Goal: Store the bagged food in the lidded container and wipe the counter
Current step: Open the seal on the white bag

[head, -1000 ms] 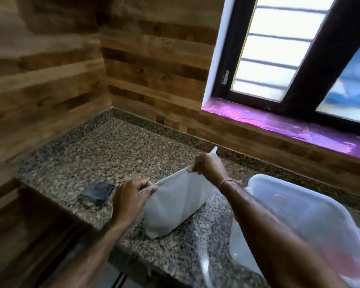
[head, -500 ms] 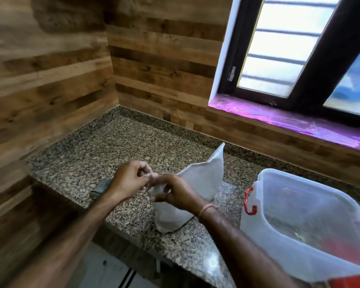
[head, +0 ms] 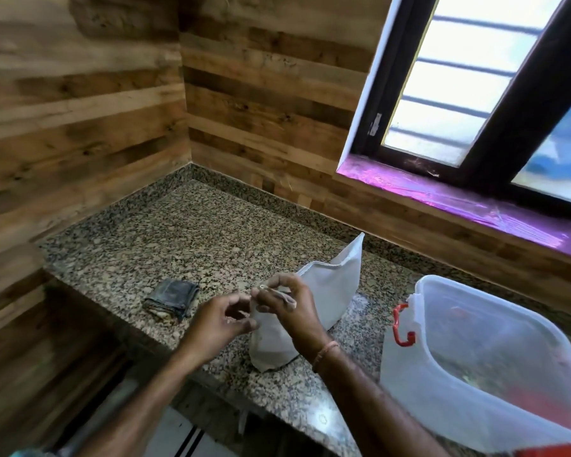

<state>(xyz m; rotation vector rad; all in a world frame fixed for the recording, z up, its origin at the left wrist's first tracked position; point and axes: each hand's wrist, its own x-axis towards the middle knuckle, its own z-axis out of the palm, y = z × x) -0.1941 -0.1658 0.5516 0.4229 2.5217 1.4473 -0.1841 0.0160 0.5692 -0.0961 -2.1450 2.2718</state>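
Here, pinching with the curled fingers (head: 285, 280) of the right hand (head: 294, 311) the rolled top edge of a white translucent plastic bag (head: 333, 291). Loosely curled fingers (head: 244, 323) of the left hand (head: 218, 321) at the bag's near edge; gripping or merely touching, impossible to tell. Standing upright on the speckled granite surface (head: 195, 245), just left of a clear open plastic container (head: 406, 374), right of a folded dark grey cloth (head: 173, 296).

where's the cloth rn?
Head view: the cloth lies folded on the counter, just left of the left hand and the bag, near the counter's front edge.
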